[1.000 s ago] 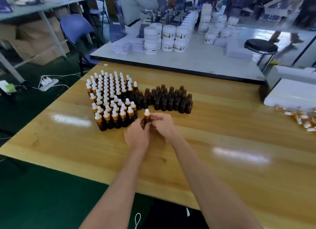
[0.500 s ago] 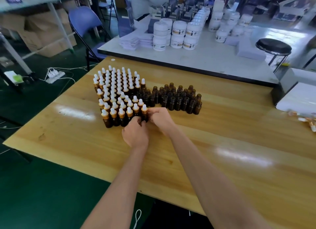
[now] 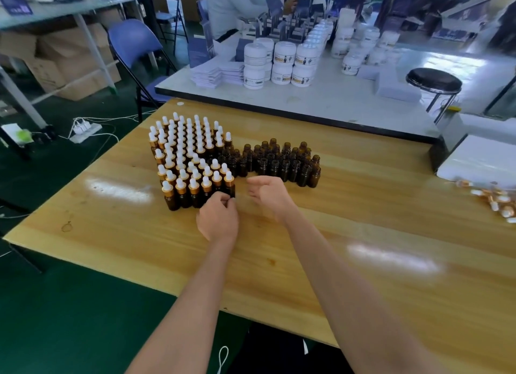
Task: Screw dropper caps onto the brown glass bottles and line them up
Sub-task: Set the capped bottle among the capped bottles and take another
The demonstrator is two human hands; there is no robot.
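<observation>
On wooden table [image 3: 363, 234], at near edge of bottle block: front row of capped bottles [image 3: 193, 192] counts six; rows behind too dense to count. Left hand [image 3: 217, 218], fingers curled, pinches base of end bottle [image 3: 229, 185], rightmost in that row. Right hand [image 3: 266, 193] just beside it, loosely curled, holding nothing. Uncapped bottles [image 3: 284, 167] clustered to right, touching block, too many to count. Loose dropper caps [image 3: 497, 203] heaped at far right edge.

Green floor [image 3: 55, 304] — blue chair [image 3: 131, 42]

Single head-worn wide-angle view, facing forward and down from above the near edge of the wooden bench [image 3: 363, 234], forearms close in the foreground.
</observation>
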